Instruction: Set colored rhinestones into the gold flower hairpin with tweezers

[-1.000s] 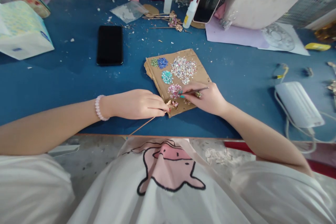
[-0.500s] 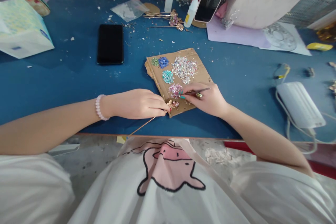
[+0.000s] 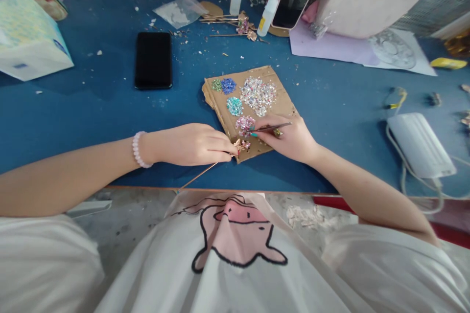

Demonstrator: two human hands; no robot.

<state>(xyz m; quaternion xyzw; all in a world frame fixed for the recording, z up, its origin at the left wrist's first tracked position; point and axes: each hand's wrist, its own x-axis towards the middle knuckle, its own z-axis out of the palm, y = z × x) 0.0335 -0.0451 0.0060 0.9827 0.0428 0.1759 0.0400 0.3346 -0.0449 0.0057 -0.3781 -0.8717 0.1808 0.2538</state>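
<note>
My left hand [image 3: 205, 145] is closed on a gold hairpin [image 3: 198, 175], whose thin stem slants down toward the table edge. The pin's flower-shaped head [image 3: 241, 145], with pink and red bits, pokes out past my fingertips over the near corner of a cardboard piece [image 3: 281, 95]. My right hand [image 3: 288, 138] pinches a pair of tweezers [image 3: 273, 127], their tips at a pile of pink rhinestones [image 3: 245, 125]. Also on the cardboard lie turquoise [image 3: 234, 106], blue [image 3: 228, 86], green [image 3: 216, 85] and clear rhinestones [image 3: 258, 95]. Whether the tweezers hold a stone is too small to tell.
A black phone [image 3: 153, 60] lies at the left, near a tissue pack [image 3: 33, 39]. Behind the cardboard are more gold hairpins [image 3: 227, 19], two glue bottles [image 3: 269, 10] and a plastic bag [image 3: 179, 12]. A white adapter with cables [image 3: 421, 145] sits at the right.
The tweezers and my right hand have shifted very slightly to the left over the pink pile. My left hand holds the hairpin in the same place.
</note>
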